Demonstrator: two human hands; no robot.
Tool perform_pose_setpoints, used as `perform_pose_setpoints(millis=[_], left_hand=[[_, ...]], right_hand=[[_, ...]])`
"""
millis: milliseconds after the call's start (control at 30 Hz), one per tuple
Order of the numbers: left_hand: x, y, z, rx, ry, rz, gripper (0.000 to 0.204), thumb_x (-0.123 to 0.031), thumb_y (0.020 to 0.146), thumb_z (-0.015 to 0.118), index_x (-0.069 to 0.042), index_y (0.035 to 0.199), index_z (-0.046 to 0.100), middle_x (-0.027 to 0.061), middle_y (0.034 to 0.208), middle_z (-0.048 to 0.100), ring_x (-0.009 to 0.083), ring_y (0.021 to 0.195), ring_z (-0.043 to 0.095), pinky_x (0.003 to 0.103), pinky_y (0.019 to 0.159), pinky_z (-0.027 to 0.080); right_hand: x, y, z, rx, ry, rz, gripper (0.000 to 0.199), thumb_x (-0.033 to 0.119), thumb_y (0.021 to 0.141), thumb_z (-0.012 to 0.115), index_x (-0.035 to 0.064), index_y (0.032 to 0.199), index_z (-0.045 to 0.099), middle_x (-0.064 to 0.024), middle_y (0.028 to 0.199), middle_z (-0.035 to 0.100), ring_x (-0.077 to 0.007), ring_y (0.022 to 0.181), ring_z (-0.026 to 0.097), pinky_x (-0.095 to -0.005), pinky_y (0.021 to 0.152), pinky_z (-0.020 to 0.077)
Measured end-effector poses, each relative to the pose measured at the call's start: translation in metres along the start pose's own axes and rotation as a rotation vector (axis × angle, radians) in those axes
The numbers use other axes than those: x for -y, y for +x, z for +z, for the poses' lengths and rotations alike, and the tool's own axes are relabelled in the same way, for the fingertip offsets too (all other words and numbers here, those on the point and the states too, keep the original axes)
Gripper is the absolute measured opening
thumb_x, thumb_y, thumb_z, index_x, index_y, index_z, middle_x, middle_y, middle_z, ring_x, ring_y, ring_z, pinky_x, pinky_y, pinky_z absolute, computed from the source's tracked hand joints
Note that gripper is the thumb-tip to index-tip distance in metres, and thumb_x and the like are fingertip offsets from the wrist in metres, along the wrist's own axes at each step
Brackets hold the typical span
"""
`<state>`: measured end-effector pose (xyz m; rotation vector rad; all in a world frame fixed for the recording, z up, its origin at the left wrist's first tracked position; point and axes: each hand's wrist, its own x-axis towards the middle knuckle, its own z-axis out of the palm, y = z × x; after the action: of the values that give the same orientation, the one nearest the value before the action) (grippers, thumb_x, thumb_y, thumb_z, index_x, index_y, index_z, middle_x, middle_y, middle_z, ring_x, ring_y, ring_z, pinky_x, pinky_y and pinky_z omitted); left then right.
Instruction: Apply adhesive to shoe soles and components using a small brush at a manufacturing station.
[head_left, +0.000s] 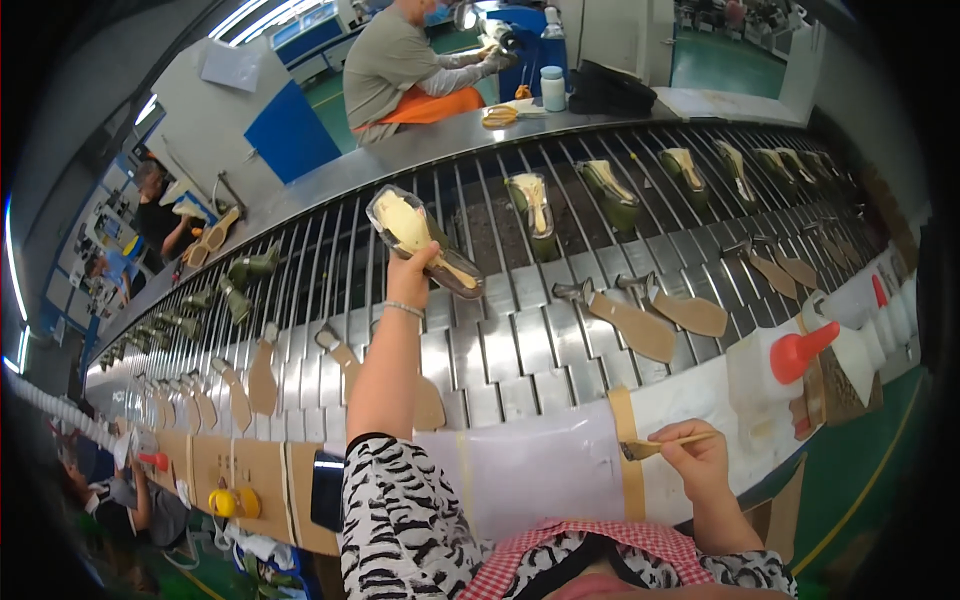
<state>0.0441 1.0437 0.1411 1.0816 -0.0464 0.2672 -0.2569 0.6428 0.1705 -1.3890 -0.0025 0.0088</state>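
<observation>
Shoe last point(425, 243), wrapped in a clear cover with a pale insole face up, is held above the slatted conveyor point(520, 350), lifted off the belt by the left hand point(410, 275). Fingers are closed around its lower heel end, sole side turned toward the worker, probably so the surface can be inspected or coated. The right hand point(700, 460) rests at the bench edge point(540, 470), fingers pinched on a small brush point(665, 445) held level, bristles pointing left, clear of the last.

Containers: a white squeeze bottle point(775, 375) with a red nozzle stands on the bench just right of the brush hand, within easy reach; contents cannot be seen. Similar bottles stand further right.

On the belt, flat tan soles point(640, 325) lie in the near row and green lasts point(610, 195) in the far row, spaced evenly. A second person point(400, 65) works at a machine across the line.
</observation>
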Motion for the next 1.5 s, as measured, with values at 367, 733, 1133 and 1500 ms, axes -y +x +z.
perform_pose_setpoints(millis=[367, 733, 1133, 1500], left_hand=[[0.082, 0.087, -0.067, -0.355, 0.469, 0.058, 0.048, 0.001, 0.074, 0.068, 0.001, 0.120, 0.052, 0.0135, 0.110, 0.062, 0.0227, 0.100, 0.060, 0.032, 0.085, 0.047], [-0.064, -0.098, -0.001, -0.002, 1.303, 0.764, 0.036, -0.008, 0.075, 0.067, -0.004, 0.109, 0.055, 0.0165, 0.110, 0.057, 0.0353, 0.104, 0.055, 0.041, 0.089, 0.045], [0.010, -0.293, -0.038, 0.239, 1.511, 0.262, 0.030, -0.027, 0.085, 0.062, -0.003, 0.103, 0.061, 0.0144, 0.102, 0.061, 0.0321, 0.097, 0.056, 0.042, 0.086, 0.043], [0.011, -0.295, -0.037, 0.100, 1.486, 0.302, 0.027, -0.031, 0.087, 0.057, -0.005, 0.092, 0.064, 0.0128, 0.091, 0.063, 0.0312, 0.091, 0.057, 0.042, 0.081, 0.044]], right_hand=[[-0.014, 0.020, 0.012, -0.062, 0.010, 0.138, 0.013, 0.004, 0.080, 0.067, -0.0011, 0.090, 0.060, -0.0150, 0.092, 0.067, -0.0188, 0.085, 0.063, -0.0307, 0.081, 0.0487], [-0.012, -0.025, 0.017, -0.003, -0.001, 0.068, 0.012, 0.003, 0.083, 0.066, -0.0008, 0.092, 0.059, -0.0114, 0.091, 0.066, -0.0152, 0.083, 0.060, -0.0272, 0.081, 0.0460], [-0.095, -0.056, 0.026, 0.111, 0.072, 0.035, 0.011, 0.003, 0.085, 0.064, 0.0000, 0.094, 0.059, -0.0071, 0.088, 0.065, -0.0112, 0.081, 0.059, -0.0235, 0.076, 0.0452], [-0.118, -0.055, 0.021, 0.141, 0.063, -0.091, 0.009, 0.005, 0.088, 0.061, -0.0003, 0.095, 0.059, -0.0079, 0.091, 0.065, -0.0128, 0.082, 0.060, -0.0247, 0.077, 0.0467]])
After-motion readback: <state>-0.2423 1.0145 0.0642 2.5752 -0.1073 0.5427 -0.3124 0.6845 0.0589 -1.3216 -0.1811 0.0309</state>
